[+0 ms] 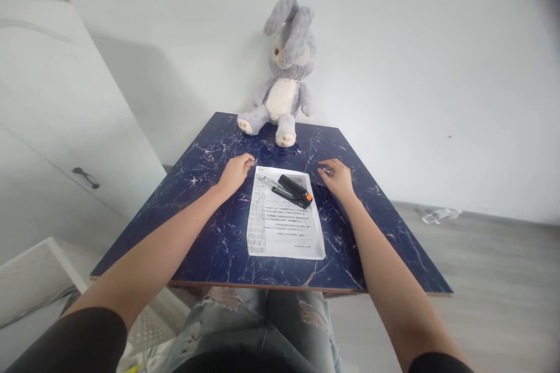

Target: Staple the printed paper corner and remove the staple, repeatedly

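Note:
A sheet of printed paper (286, 233) lies on a dark blue marble-patterned table (210, 245). On its upper part rests a black stapler (291, 193) with an orange patch at one end; its arms are swung apart. My left hand (235, 176) rests on the table just left of the paper's top corner, fingers loosely curved and nothing visible in them. To the right of the paper, my right hand (338, 178) rests with thumb and fingers apart. Neither hand touches the stapler.
A grey plush rabbit (282, 96) sits at the table's far edge against the white wall (415, 70). On the left stands a white cabinet (65, 111) with a dark handle. A clear plastic item (441, 215) lies on the floor at right.

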`<action>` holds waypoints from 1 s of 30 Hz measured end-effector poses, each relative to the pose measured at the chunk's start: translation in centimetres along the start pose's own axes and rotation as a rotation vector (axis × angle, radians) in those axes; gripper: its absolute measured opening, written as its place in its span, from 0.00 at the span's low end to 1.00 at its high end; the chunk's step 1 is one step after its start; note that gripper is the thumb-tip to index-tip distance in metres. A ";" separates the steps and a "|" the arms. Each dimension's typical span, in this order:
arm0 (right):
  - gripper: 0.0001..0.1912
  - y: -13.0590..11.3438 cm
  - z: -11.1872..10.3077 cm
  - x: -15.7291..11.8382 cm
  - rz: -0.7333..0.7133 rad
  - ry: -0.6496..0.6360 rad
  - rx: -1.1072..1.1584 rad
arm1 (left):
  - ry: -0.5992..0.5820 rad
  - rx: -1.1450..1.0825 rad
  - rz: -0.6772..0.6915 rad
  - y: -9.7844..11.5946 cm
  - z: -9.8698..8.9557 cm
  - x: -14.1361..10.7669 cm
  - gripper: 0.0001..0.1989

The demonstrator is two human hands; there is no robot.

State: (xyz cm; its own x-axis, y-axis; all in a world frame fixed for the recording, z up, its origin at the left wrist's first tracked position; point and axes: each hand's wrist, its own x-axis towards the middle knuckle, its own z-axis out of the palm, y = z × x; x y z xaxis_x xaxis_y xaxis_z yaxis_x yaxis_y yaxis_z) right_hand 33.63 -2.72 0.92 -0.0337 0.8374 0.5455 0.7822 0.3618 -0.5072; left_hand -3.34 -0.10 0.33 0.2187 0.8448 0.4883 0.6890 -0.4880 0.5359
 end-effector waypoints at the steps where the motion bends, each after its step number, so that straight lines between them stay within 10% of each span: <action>1: 0.15 -1.4 -0.1 -0.3 -0.023 -0.065 0.096 | -0.024 -0.078 0.050 0.7 0.3 -0.3 0.12; 7: 0.23 -7.6 1.3 -1.9 -0.306 -0.486 0.239 | -0.079 -0.253 0.213 3.6 1.9 -1.6 0.13; 23: 0.15 -8.2 2.3 -2.2 -0.282 -0.485 0.180 | 0.020 -0.309 0.095 4.0 1.6 -1.2 0.05; 30: 0.15 -8.0 2.3 -2.2 -0.280 -0.489 0.192 | -0.131 -0.399 0.216 3.5 2.1 -0.9 0.06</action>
State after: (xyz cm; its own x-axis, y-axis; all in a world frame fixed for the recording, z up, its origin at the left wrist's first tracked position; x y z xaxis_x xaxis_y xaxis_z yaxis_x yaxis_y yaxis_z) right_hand 26.00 -6.53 2.27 -0.5408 0.7742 0.3289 0.5773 0.6260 -0.5243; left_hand 0.30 -2.11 0.33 0.4311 0.7225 0.5405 0.3044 -0.6803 0.6667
